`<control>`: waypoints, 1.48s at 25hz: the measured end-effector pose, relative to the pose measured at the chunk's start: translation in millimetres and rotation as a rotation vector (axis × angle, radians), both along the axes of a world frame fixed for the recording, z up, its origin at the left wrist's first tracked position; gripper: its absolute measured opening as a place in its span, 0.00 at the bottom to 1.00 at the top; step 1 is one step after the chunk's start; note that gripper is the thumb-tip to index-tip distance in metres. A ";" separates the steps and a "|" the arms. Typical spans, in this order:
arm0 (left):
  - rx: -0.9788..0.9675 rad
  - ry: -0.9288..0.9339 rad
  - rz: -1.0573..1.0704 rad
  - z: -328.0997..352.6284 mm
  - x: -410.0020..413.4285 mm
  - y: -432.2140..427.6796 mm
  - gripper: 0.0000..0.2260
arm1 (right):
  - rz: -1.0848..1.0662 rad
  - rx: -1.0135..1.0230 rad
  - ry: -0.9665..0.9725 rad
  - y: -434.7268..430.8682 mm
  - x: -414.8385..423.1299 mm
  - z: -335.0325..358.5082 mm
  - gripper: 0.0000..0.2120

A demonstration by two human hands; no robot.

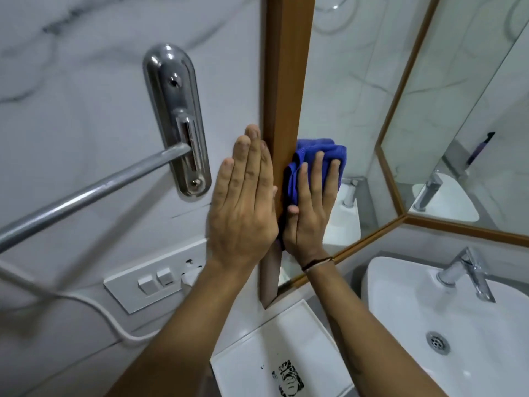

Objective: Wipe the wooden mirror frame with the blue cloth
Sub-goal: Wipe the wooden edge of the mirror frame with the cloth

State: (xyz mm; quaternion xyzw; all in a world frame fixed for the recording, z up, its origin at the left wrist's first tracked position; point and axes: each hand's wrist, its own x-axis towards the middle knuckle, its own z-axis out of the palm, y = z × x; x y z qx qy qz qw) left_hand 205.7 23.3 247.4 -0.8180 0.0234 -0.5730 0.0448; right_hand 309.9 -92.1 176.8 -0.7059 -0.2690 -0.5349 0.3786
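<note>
The wooden mirror frame (286, 81) runs as a brown upright strip through the middle of the view, with thinner strips (366, 240) along the mirror's lower edge. My right hand (310, 207) presses a folded blue cloth (312, 151) flat against the mirror glass and the frame's inner edge, fingers spread over the cloth. My left hand (243, 202) lies flat and empty on the marble wall, fingers together, its edge touching the frame's outer side. Part of the cloth is hidden under my right palm.
A chrome towel bar (94, 190) on a chrome wall bracket (177, 121) sticks out at left. Below are a white switch plate (151, 282) and a white cable (97, 308). A white basin (458, 339) with a chrome tap (466, 270) is at lower right, a white tray (286, 353) beside it.
</note>
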 end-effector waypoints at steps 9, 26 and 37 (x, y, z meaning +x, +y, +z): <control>-0.106 0.043 0.020 -68.3 2.3 -13.9 0.31 | 0.148 0.287 0.861 24.1 -97.8 -232.6 0.34; -0.140 0.066 -0.033 -67.4 -1.6 -12.9 0.32 | 0.178 1.422 0.956 11.8 -40.1 -134.8 0.21; -0.136 0.067 -0.023 -68.3 0.4 -11.9 0.32 | 0.130 1.297 1.060 0.6 -42.9 -136.7 0.26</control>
